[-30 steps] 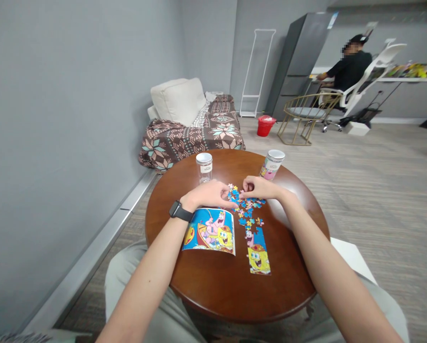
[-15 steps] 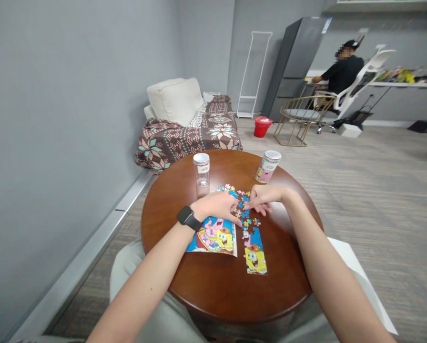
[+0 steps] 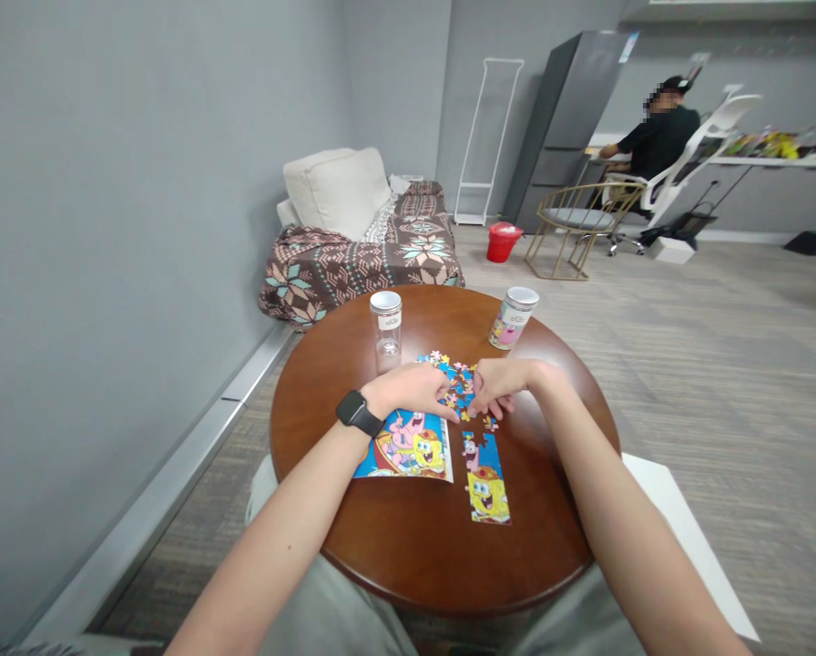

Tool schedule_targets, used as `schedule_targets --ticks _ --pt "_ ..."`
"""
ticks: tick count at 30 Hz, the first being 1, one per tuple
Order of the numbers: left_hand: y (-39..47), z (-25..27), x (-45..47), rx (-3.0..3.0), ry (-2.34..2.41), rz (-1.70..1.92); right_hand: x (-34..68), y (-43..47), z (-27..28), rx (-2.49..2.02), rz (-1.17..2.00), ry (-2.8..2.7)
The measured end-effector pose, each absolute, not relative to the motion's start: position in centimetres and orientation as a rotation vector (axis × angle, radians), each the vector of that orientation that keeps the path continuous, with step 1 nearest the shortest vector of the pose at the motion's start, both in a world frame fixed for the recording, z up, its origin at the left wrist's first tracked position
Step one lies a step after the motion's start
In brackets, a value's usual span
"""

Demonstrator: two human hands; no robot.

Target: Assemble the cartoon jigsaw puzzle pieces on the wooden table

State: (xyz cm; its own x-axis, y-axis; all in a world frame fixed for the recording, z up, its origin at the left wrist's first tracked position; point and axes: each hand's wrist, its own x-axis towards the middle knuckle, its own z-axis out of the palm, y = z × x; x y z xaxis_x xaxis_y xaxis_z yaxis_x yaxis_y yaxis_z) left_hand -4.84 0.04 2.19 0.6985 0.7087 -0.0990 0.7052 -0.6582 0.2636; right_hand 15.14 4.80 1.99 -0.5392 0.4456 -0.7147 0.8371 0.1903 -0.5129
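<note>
My left hand (image 3: 414, 388), with a black watch on the wrist, rests over the top of a cartoon picture sheet (image 3: 414, 448). Its thumb stretches apart from the bent fingers, beside loose jigsaw pieces (image 3: 438, 358). Across the pile, my right hand (image 3: 502, 381) reaches down with one fingertip touching pieces and other fingers spread behind it; no lifted piece shows. Part of the pile is hidden under both hands. Nearer to me lies a joined strip of puzzle (image 3: 487, 483) showing a yellow and a pink figure, with a few loose pieces just above it.
A clear jar (image 3: 387, 328) with a white lid stands at the back left of the round brown table (image 3: 408, 565). Back right is a picture-labelled jar (image 3: 513, 319). Beyond are a covered sofa (image 3: 367, 269), a red bucket (image 3: 502, 242) and a seated person (image 3: 660, 137).
My right hand has moved slightly toward me, its fingertip lower among the loose pieces. My left hand has barely moved. The puzzle strip and jars stay where they were.
</note>
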Motion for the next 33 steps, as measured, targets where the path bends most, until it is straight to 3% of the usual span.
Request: schedule_targets --ticks 9,33 --pt "0.2 3.0 -5.8 2.519 1.140 0.065 16.5 4.8 2.9 1.186 -1.406 2.039" --pt "1.7 2.4 -8.7 2.368 1.120 -0.120 15.2 4.0 3.3 1.335 -1.189 2.170"
